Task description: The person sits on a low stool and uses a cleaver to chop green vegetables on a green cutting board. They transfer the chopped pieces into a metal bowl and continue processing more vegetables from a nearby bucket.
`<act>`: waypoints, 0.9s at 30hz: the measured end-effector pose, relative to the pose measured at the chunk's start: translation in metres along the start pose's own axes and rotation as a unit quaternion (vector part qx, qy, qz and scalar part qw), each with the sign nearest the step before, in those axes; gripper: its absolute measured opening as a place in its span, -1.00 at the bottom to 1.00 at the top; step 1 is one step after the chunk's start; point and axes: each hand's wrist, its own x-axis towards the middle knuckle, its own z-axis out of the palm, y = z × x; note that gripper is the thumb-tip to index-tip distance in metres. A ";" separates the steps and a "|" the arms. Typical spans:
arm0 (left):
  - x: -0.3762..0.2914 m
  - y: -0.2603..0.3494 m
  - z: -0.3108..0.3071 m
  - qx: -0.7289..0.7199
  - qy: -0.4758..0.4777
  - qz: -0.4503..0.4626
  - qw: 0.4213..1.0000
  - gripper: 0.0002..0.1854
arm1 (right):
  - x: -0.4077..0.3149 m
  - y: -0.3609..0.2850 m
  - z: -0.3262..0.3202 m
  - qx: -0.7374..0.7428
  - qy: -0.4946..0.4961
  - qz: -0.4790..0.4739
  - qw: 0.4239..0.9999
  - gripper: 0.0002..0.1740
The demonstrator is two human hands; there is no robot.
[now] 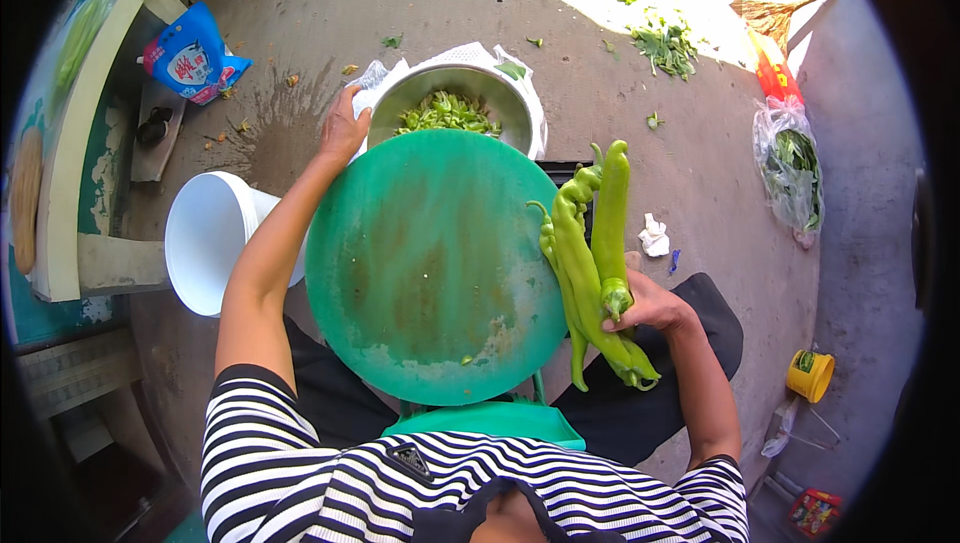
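My right hand (654, 301) grips several long green peppers (592, 243) to the right of a round green board (435, 265); some of their stems point down. My left hand (345, 122) is at the left side of a steel bowl (506, 104), by the white plastic (375, 77) around it; whether its fingers press on the rim cannot be told. Cut green pieces (450, 113) lie in the bowl, whose near part is hidden by the board. The board bears brown stains and a small green scrap.
A white bucket (206, 243) stands at the left beside my forearm. A blue bag (193, 55) lies farther back. Leafy scraps (666, 44) litter the floor. At the right wall are a clear bag of greens (795, 168) and a yellow pail (810, 375).
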 end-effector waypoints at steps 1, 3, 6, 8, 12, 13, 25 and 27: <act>-0.014 0.036 -0.017 -0.049 0.034 0.055 0.997 -0.50 | -0.005 -0.003 0.004 -0.011 -0.004 -0.007 1.000 -0.01; -0.058 0.111 -0.045 -0.152 0.026 0.078 0.985 -0.49 | -0.014 -0.004 0.009 -0.027 -0.007 -0.023 0.999 0.08; -0.128 0.176 -0.078 -0.144 0.013 0.151 0.978 -0.36 | -0.022 -0.002 0.004 -0.050 -0.028 -0.052 0.997 0.28; -0.168 0.191 -0.082 -0.178 -0.038 0.119 0.976 -0.31 | -0.017 0.000 -0.004 -0.084 -0.009 -0.064 0.994 0.24; -0.219 0.205 -0.060 -0.251 -0.101 0.038 0.962 -0.29 | -0.006 -0.005 -0.001 -0.119 0.052 -0.088 0.988 0.14; -0.224 0.212 -0.057 -0.276 -0.121 0.017 0.953 -0.29 | -0.005 0.003 0.000 -0.154 0.066 -0.091 0.982 0.08; -0.059 0.341 -0.043 -0.364 -0.068 0.132 0.920 -0.66 | -0.005 0.029 0.012 -0.265 0.146 -0.169 0.938 0.17; -0.019 0.404 -0.017 -0.312 -0.169 0.245 0.902 -0.64 | -0.002 0.033 0.010 -0.264 0.137 -0.172 0.939 0.17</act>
